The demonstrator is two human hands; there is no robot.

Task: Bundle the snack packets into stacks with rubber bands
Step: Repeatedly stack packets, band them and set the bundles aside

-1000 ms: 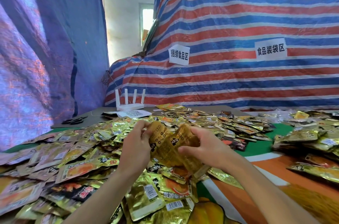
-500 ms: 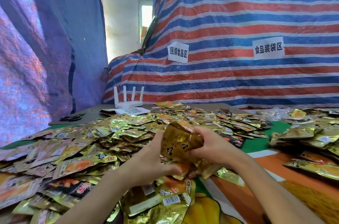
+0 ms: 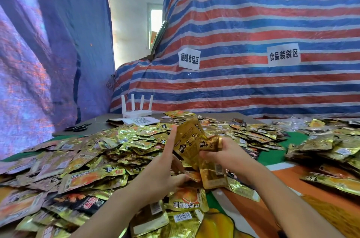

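My right hand (image 3: 228, 153) grips a small stack of gold snack packets (image 3: 191, 140) above the table, tilted up and to the left. My left hand (image 3: 161, 172) is just left of the stack. Its index finger points straight up and touches the stack's left edge, and its thumb reaches out under the stack. No rubber band shows in the picture. Loose gold and orange packets (image 3: 116, 146) cover the table's left and middle in a wide heap. A second heap of packets (image 3: 321, 145) lies at the right.
A white router (image 3: 136, 110) and a sheet with a QR code (image 3: 139, 120) sit at the table's back, black scissors (image 3: 78, 127) to their left. A striped tarp (image 3: 253, 85) with two paper signs rises behind; a blue tarp (image 3: 39, 62) hangs left. Green-orange cloth (image 3: 272, 157) shows between the heaps.
My left hand let go of the stack, dropped below it, and now has its index finger raised against the stack's left edge. My right hand kept hold and lifted the stack slightly.
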